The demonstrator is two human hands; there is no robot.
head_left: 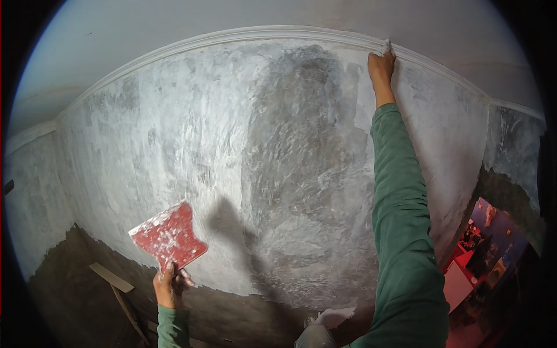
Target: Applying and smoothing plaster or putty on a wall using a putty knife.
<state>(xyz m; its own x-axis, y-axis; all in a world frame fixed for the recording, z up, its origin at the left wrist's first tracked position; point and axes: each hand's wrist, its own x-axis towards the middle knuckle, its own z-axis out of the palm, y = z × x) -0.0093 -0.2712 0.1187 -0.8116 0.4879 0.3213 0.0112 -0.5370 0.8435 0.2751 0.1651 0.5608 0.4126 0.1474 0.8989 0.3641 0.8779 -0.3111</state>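
Note:
My left hand (pixel 167 285) is low on the left, fingers wrapped round the lower end of a red putty spreader (pixel 174 233). White putty is smeared over the spreader's face, and its wide straight edge points up and left, in front of the wall. My right arm stretches high in a green sleeve. At its end my right hand (pixel 382 66) is closed against the white cornice (pixel 284 33) where wall and ceiling meet. White matter coats its raised fingertips; whether they pinch anything else is hidden.
The wall (pixel 174 133) carries patchy white putty over grey, with a darker bare area (pixel 301 133) in the middle. At lower left leans a wooden board piece (pixel 111 277) on a thin post. A doorway or opening (pixel 487 249) at lower right shows reddish light and furniture.

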